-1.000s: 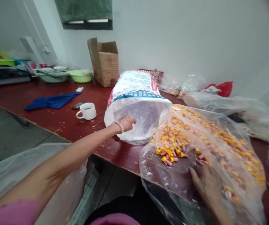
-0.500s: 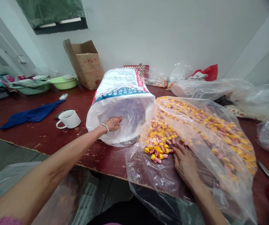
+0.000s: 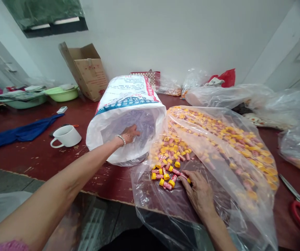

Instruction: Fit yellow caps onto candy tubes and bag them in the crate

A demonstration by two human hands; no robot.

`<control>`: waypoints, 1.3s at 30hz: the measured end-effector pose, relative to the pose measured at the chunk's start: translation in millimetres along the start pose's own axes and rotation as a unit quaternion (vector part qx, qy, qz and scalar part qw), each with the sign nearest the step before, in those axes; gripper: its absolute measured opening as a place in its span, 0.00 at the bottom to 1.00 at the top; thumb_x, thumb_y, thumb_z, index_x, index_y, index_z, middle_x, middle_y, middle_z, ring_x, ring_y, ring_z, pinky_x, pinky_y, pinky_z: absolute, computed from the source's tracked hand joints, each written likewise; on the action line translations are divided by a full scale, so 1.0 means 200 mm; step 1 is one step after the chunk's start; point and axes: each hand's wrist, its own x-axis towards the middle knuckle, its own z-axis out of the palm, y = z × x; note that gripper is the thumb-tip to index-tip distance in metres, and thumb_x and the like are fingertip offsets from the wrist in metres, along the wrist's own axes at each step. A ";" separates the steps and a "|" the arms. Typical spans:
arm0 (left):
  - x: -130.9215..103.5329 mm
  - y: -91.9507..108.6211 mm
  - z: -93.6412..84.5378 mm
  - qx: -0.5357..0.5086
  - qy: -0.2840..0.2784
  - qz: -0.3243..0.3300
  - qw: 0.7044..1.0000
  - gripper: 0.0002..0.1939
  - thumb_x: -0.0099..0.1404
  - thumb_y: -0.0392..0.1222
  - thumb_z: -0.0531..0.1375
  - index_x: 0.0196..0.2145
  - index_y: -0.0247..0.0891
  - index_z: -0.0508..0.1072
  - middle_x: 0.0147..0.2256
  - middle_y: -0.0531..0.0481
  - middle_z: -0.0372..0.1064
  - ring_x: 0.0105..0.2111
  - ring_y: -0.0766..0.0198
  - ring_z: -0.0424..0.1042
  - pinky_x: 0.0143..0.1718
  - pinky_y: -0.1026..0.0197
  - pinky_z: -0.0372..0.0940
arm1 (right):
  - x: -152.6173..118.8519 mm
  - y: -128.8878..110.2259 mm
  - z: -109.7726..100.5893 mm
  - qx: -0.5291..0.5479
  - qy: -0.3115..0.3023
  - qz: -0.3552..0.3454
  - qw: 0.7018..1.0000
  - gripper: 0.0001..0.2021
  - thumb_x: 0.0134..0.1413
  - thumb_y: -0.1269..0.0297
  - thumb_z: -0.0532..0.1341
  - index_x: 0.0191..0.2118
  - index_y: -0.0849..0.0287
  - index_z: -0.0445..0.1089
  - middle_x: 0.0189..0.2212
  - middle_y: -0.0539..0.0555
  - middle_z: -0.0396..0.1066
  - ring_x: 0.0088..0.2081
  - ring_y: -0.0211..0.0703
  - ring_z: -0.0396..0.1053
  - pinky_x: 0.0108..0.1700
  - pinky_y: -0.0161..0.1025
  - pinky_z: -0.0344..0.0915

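The left hand (image 3: 129, 134), with a beaded bracelet (image 3: 122, 139) at its wrist, reaches into the mouth of a white printed sack (image 3: 130, 87) that lies on its side on the dark red counter (image 3: 45, 162). Its fingers are loosely unfolded, with nothing visible in them. The right hand (image 3: 200, 193) has thumb and fingertips about one of the yellow-capped pink tubes (image 3: 168, 170); whether it grips it, I cannot tell. The tubes are heaped at the opening of a clear plastic bag (image 3: 162, 206), and more fill it behind. A white mug (image 3: 68, 136) stands left of the sack, near a blue cloth (image 3: 25, 131); red-handled scissors (image 3: 295, 192) lie right of the bag.
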 end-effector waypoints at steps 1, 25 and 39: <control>0.00 -0.01 -0.01 0.006 -0.008 0.000 1.000 0.17 0.47 0.27 0.53 0.32 0.38 0.76 0.38 0.44 0.65 0.35 0.58 0.65 0.37 0.57 0.60 | 0.00 0.00 0.01 0.007 0.005 0.006 1.000 0.16 0.61 0.55 0.52 0.45 0.59 0.70 0.39 0.58 0.72 0.39 0.48 0.70 0.41 0.44 0.67; -0.78 0.82 -0.49 -0.470 -0.169 0.040 0.865 0.13 0.57 0.44 0.62 0.39 0.34 0.74 0.32 0.52 0.67 0.32 0.66 0.62 0.35 0.65 0.57 | 0.02 -0.65 -0.37 0.546 0.092 0.166 0.816 0.13 0.47 0.62 0.66 0.39 0.58 0.69 0.32 0.50 0.73 0.32 0.37 0.71 0.32 0.34 0.70; -0.91 1.00 -0.46 -0.865 -0.127 -0.215 0.436 0.10 0.54 0.30 0.64 0.35 0.31 0.73 0.24 0.52 0.68 0.20 0.72 0.66 0.22 0.70 0.61 | -0.13 -0.76 -0.40 0.460 0.184 0.066 0.866 0.09 0.52 0.65 0.63 0.39 0.57 0.66 0.37 0.53 0.66 0.38 0.39 0.67 0.39 0.37 0.68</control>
